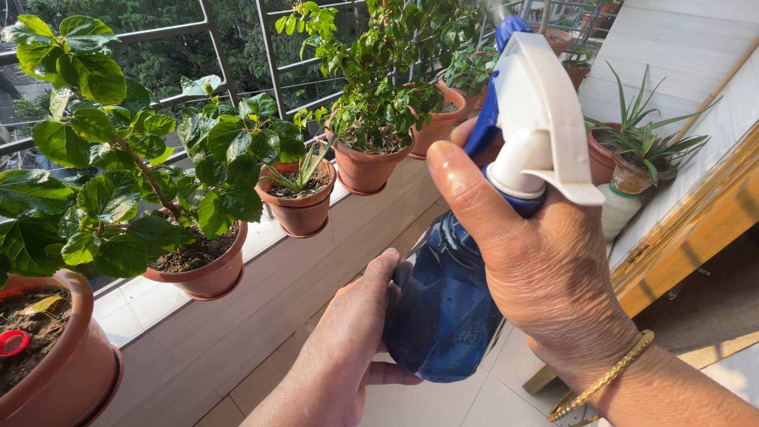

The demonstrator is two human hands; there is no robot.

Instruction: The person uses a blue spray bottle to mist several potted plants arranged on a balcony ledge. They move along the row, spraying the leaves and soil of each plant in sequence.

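1. A tiled ledge (261,237) runs from near left to far right under a metal railing (273,55) and carries a row of clay pots.
2. The leafy plant (118,158) on the left is the biggest, growing from a pot (207,277) that stands on the ledge; a larger pot (71,372) sits at the near left corner with a red cap (13,341) lying on its soil.
3. Further along stand a small pot (300,209) with thin green blades and a bushy plant (379,87) in its own pot.
4. The blue spray bottle (443,308) is held in the middle, near the camera, above the floor tiles.
5. The right hand (538,269) is clamped around the bottle's neck, just under the white spray head (545,111).
6. The left hand (356,332) cups the bottle's lower side, fingers closed against it.
7. A gold bangle (605,375) circles the right wrist.
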